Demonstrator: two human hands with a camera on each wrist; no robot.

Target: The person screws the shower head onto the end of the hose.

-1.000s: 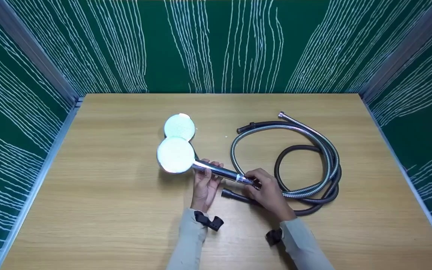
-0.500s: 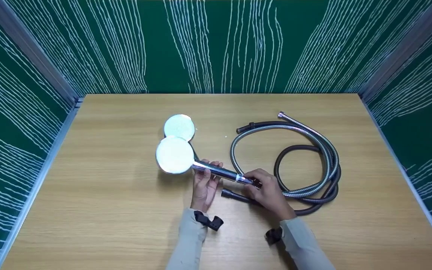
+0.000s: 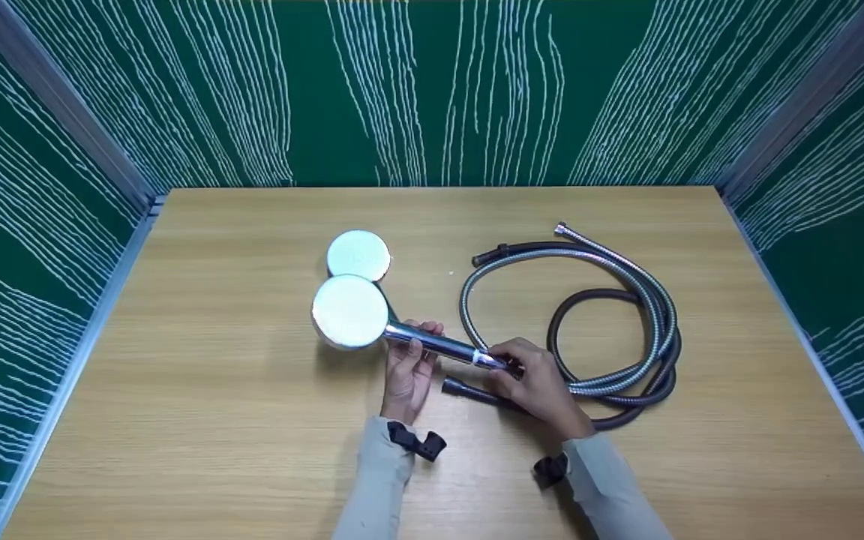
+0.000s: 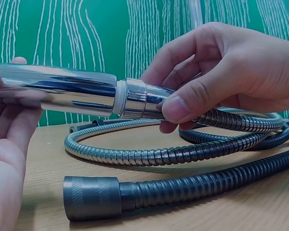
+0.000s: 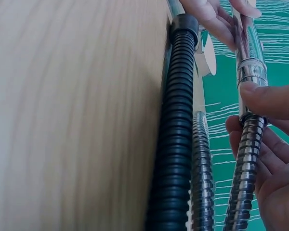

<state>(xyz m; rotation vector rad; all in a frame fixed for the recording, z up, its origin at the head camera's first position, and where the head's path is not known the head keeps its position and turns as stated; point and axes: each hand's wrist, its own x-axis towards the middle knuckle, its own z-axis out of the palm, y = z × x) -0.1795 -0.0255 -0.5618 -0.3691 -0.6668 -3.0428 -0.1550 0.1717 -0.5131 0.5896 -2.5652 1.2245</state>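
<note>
My left hand [image 3: 406, 375] grips the chrome handle of a handheld shower head [image 3: 349, 311], whose round, pale face points upward. With thumb and fingers, my right hand [image 3: 541, 386] pinches the chrome hose nut [image 4: 136, 98] at the end of a silver metal shower hose [image 5: 245, 163]. Nut and handle are in line, and a narrow band of white thread [image 4: 119, 97] shows between them in the left wrist view. Below both hands, a black shower hose [image 4: 192, 183] lies on the table, its wide end fitting [image 4: 92, 197] pointing left.
A second shower head [image 3: 358, 253] lies just behind the held one, partly covered by it. To the right, the silver and black hoses are coiled together on the wooden table [image 3: 199, 337]. Green walls [image 3: 432, 90] with white lines enclose the back and sides.
</note>
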